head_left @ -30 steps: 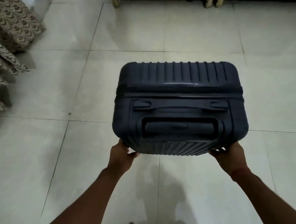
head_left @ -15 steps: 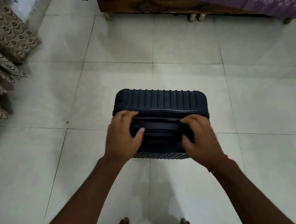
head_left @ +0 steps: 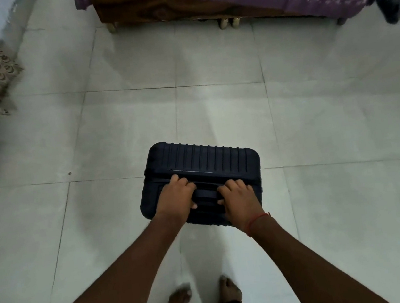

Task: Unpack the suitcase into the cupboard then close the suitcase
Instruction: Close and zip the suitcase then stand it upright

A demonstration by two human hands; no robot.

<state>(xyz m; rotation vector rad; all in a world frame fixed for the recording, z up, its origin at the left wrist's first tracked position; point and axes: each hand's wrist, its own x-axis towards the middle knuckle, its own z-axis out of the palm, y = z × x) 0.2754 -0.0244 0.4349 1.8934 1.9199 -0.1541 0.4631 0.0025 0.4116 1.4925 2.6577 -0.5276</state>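
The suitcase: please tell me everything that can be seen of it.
The suitcase is dark navy, hard-shelled and ribbed, with rounded corners. It is closed and seen from above, over the pale tiled floor. The left hand and the right hand both grip its top around the handle. Its wheels are hidden.

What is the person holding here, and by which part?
The dark suitcase, closed and standing on the tiled floor. Both the left hand and right hand have their grip on the handle area on its top side, fingers curled over.
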